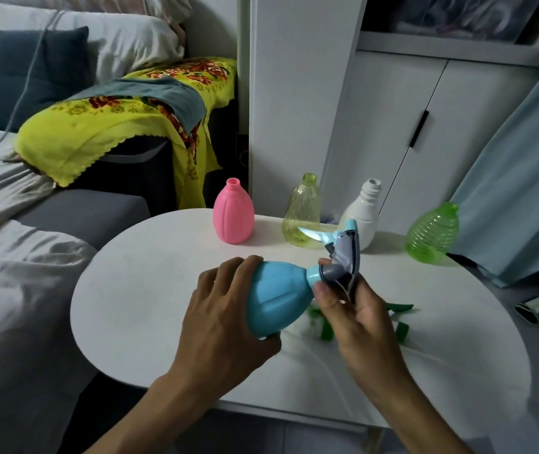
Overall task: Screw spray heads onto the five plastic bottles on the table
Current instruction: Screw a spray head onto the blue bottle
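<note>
Both hands grip: left hand [225, 309] blue bottle [278, 298], right hand [356, 309] seemingly pinching spray head [343, 257] above table [150, 290].

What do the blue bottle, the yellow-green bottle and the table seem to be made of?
Blue bottle: opaque plastic, smooth with a soft sheen and moulded ribs. Yellow-green bottle: thin translucent plastic; light passes through and it looks glossy. Table: matte white top, probably painted or laminated board; the core cannot be seen.
</note>
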### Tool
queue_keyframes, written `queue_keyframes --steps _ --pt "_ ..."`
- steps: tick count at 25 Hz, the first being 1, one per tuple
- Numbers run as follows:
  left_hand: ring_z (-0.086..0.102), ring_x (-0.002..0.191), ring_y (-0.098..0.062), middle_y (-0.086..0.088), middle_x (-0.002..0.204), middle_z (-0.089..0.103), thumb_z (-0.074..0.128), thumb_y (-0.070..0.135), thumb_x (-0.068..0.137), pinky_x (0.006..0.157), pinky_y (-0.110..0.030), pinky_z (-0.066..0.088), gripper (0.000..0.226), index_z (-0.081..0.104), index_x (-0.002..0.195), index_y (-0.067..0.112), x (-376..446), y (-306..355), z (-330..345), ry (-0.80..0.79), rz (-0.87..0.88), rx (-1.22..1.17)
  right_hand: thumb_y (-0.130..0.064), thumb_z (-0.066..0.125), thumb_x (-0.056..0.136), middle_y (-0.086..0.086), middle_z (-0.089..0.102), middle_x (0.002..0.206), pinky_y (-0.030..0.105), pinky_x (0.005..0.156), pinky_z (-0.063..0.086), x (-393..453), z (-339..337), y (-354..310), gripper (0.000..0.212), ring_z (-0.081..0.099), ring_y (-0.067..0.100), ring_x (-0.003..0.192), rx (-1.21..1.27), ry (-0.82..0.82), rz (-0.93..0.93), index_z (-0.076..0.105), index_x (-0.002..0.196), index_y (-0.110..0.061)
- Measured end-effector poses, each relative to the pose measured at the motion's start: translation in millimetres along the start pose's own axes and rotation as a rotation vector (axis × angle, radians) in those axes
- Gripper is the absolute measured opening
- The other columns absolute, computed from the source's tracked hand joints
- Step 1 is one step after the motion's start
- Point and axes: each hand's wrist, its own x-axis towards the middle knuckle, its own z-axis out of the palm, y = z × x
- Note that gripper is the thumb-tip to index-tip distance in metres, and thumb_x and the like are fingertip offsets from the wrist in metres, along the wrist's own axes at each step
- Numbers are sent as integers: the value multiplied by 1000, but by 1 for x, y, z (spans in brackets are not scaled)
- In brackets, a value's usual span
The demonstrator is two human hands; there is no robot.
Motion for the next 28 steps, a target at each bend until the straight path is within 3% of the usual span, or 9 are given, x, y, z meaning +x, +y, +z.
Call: queue_keyframes --steps 3,7,10,12,15,18,21,24,28 --pt "50 108 -26 -2 130 55 81 48 51 81 -44 55 99 41 137 19 -4 9 6 -2 -65 35 -33 62 87 -15 73 113 14 84 50 3 7 5 29 66 3 108 153 -2 28 65 117 -31" --pt "52 111 -34 -11 133 55 84 45 55 85 -49 54 99 40 138 15 -7 14 13 24 -41 146 -33 75 77 2 77 111 21 81 55 6 10 8 36 70 17 106 390 115 105 71 109 -18" --pt "49 117 -33 -11 138 51 80 51 62 92 -45 51 97 35 143 24 -9 20 12 4 60 147 -36 75 72 4 77 108 30 77 57 11 4 9 39 71 24 105 516 221 250 71 106 -16" --pt "45 126 -18 6 143 45 75 64 66 98 -31 46 92 33 143 35 -10 23 8 -55 85 -94 -31 70 75 9 77 109 38 81 56 20 -10 7 34 69 30 108 566 258 293 69 104 -12" --pt "54 118 -3 27 129 51 80 70 55 87 -20 52 95 36 137 51 0 25 -4 -204 -225 -711 -28 67 80 16 74 115 39 83 58 28 -27 -1 31 69 30 109 635 191 231 72 106 -11" --pt "68 101 -10 14 115 67 89 49 53 73 -26 57 83 53 129 44 11 16 -8 -370 -416 -1175 -27 68 82 18 72 118 36 82 58 27 -29 -2 30 69 29 108 661 110 177 76 107 -12" --pt "67 103 -15 7 116 67 90 44 59 73 -25 57 77 56 127 34 9 19 -7 -272 -201 -945 -28 70 80 15 73 117 35 80 58 26 -29 -2 33 70 27 108 665 102 189 76 108 -13" --pt "51 122 -11 10 139 46 81 57 64 92 -24 52 87 37 137 39 2 17 -1 -38 85 -375 -28 71 76 11 75 114 39 81 58 25 -25 -1 29 70 25 104 648 138 246 77 102 -17" --pt "42 128 -24 -5 144 36 79 48 70 102 -32 42 84 36 140 30 -3 22 5 92 265 -67 -33 78 73 16 74 115 38 87 58 26 -25 -8 28 69 28 107 800 37 277 75 95 -15"
